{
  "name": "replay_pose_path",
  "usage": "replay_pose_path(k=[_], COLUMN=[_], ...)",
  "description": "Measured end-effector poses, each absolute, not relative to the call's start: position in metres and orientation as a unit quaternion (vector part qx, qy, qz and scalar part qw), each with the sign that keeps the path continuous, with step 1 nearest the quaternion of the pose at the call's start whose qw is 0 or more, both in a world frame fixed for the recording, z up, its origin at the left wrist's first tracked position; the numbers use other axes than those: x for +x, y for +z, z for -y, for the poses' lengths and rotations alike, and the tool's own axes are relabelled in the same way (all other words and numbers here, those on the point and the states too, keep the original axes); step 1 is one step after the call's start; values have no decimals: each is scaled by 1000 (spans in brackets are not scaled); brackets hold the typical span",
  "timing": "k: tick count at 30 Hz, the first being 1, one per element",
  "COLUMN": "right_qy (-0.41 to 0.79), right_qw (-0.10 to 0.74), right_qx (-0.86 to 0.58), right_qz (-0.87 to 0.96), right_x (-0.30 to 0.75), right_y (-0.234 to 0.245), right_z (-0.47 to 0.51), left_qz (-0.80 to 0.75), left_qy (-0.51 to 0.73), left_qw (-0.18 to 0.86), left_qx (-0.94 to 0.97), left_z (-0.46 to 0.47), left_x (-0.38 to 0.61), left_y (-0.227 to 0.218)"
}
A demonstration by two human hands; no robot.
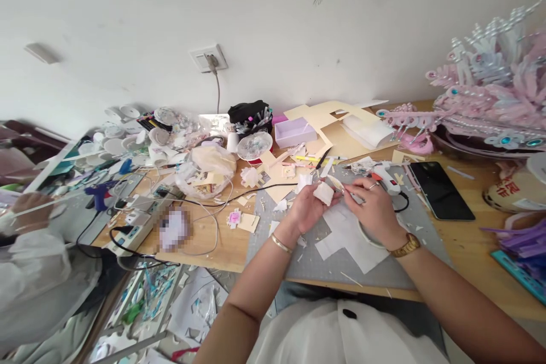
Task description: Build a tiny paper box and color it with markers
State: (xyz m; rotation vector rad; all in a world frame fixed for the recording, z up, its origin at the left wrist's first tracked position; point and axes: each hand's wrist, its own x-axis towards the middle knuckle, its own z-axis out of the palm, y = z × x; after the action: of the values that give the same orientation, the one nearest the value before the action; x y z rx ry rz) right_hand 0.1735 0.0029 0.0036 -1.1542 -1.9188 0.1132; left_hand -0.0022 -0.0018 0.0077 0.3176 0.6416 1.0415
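Over a grey mat (pixel 307 266) by a white wall (pixel 277 28), the left hand (pixel 305 209) and right hand (pixel 370 203) grip cream pieces (pixel 324 194).

Mat (pixel 307 268) on table (pixel 232 251); piece (pixel 324 194) in left hand (pixel 306 210), above mat. Power strip (pixel 135 234) left of mat, tablet (pixel 442 190) right, box (pixel 294 133) behind.

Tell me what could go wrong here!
The white tool by the right hand looks like a glue gun; if hot, it might burn someone. The black cord crossing the table could snag. The white piece in the left hand might get lost among the scraps if dropped.
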Motion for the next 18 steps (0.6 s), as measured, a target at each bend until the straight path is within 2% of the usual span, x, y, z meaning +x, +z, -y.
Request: replay_pose_path(k=[5,11,18], right_qy=[-55,-48,-54], right_qw=[381,322,310], right_qx=[-448,-476,-469], right_qz=[807,817,825], right_x=[167,161,156], right_y=[6,10,11], right_z=[2,8,13], left_qz=[-280,-302,-316], left_qy=[516,515,525], left_qw=[798,791,777], left_qx=[135,136,143], left_z=[2,4,2], left_x=[4,7,7], left_y=[11,16,13])
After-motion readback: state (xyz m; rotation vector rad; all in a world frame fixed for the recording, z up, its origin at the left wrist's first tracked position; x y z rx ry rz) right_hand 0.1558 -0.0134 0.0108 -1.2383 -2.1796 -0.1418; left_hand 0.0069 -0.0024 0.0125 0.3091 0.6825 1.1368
